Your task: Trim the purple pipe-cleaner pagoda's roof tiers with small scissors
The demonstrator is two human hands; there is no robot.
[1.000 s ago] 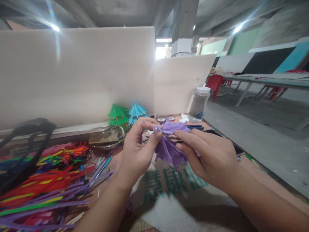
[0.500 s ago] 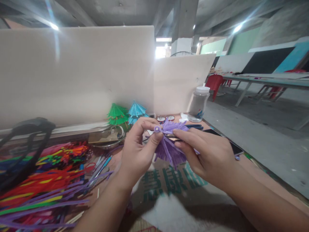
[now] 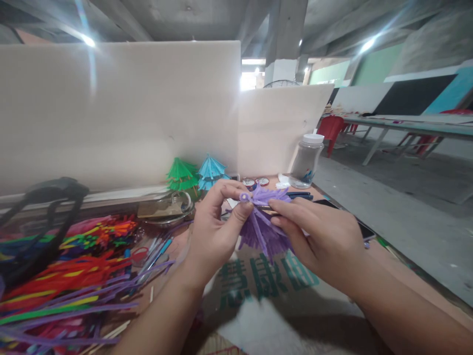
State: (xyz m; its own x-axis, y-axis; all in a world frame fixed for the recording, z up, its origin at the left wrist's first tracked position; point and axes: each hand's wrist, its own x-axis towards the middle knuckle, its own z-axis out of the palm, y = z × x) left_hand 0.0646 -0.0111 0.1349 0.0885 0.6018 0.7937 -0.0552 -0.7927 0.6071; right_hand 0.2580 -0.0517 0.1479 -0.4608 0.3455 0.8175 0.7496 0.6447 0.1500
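Observation:
A small purple pipe-cleaner umbrella (image 3: 264,234) lies tilted between my hands, its fuzzy ribs fanning downward and to the right. With thumb and forefinger, my left hand (image 3: 218,222) pinches it by the tip, where a small coil with a pale centre shows. My right hand (image 3: 320,236) is closed around a thin metal tool (image 3: 266,209), whose end reaches in among the purple ribs; most of the tool is hidden by the fingers. Behind my left hand stand a green pipe-cleaner umbrella (image 3: 182,172) and a light blue pipe-cleaner umbrella (image 3: 212,170).
Coloured pipe cleaners (image 3: 70,276) are heaped at left, near a black strap (image 3: 51,212). A clear bowl (image 3: 166,209), pens (image 3: 162,251) and thin sticks (image 3: 107,340) lie about. A plastic jar (image 3: 306,160) and a phone (image 3: 364,227) are at right. White boards (image 3: 118,113) stand behind.
The whole view has shifted slightly, so things appear a little further right. Both hands keep their holds on the purple umbrella and the metal tool.

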